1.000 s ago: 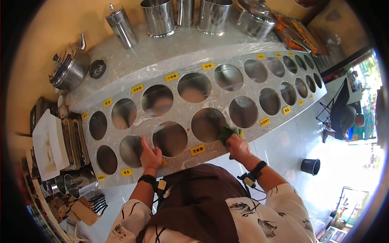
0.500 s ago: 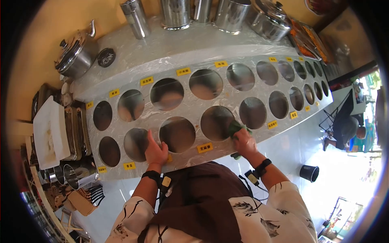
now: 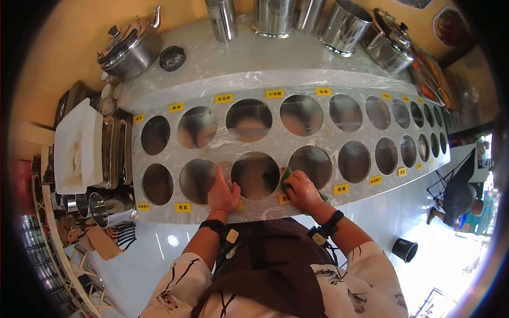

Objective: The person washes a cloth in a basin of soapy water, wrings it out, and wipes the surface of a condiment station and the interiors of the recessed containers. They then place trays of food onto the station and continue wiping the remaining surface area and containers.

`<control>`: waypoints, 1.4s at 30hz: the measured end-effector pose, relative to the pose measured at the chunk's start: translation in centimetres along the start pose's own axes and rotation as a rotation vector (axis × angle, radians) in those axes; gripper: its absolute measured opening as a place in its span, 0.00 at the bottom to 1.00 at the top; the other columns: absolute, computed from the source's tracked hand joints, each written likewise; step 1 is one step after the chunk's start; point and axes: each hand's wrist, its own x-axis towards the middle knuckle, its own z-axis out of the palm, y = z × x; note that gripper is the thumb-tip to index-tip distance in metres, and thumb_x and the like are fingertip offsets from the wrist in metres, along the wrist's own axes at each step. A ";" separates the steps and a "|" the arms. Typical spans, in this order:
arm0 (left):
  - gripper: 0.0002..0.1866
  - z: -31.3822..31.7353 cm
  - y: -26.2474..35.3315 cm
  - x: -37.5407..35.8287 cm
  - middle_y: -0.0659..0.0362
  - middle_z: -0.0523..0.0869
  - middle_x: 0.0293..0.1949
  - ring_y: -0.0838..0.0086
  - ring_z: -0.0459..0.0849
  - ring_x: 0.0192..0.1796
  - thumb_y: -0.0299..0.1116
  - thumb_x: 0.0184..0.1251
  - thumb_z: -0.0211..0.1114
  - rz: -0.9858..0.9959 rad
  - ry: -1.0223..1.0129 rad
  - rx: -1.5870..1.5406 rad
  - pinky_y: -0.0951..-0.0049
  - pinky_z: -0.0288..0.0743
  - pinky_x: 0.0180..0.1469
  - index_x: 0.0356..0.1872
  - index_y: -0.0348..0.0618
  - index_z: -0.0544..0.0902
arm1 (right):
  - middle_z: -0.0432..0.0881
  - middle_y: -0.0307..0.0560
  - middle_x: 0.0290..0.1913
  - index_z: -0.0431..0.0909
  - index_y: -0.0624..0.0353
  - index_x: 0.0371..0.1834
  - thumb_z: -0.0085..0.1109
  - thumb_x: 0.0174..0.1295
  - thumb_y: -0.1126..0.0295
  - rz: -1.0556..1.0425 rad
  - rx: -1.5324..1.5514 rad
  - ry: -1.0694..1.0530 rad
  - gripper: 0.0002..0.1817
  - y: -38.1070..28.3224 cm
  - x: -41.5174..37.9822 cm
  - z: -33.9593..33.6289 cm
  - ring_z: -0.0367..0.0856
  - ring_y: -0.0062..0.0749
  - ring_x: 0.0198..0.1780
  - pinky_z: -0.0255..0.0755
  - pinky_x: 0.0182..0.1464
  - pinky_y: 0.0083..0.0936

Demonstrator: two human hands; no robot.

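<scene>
My right hand (image 3: 306, 192) is closed round a green cloth (image 3: 286, 177) and presses it on the grey marbled counter (image 3: 249, 209), between two round holes of the front row. Part of the cloth sticks out beneath the palm. My left hand (image 3: 224, 195) lies at the counter's front edge beside a front-row hole (image 3: 199, 183), thumb and forefinger apart, with nothing in it. Two rows of round holes run along the counter, with yellow labels (image 3: 224, 98) beside them. My right hand partly covers one label (image 3: 284, 199).
Steel canisters (image 3: 273, 16), a pot (image 3: 389, 45) and a kettle (image 3: 130, 50) stand on the raised back shelf. A black round lid (image 3: 173, 58) lies near the kettle. At the left is a white tray (image 3: 79, 148). A black bin (image 3: 404, 249) stands on the floor; a person (image 3: 458, 204) is far right.
My right hand has moved left along the counter with the green cloth, from the right side of a front-row hole to its left side. The camera view has shifted; my left hand stays near its spot.
</scene>
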 end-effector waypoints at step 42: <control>0.43 -0.6 0.1 0.1 0.41 0.85 0.40 0.47 0.84 0.39 0.38 0.58 0.61 0.004 -0.018 -0.029 0.52 0.78 0.41 0.72 0.41 0.49 | 0.73 0.52 0.37 0.72 0.58 0.32 0.55 0.50 0.77 -0.011 -0.269 -0.108 0.06 0.2 1.2 0.6 0.76 0.50 0.43 0.75 0.44 0.42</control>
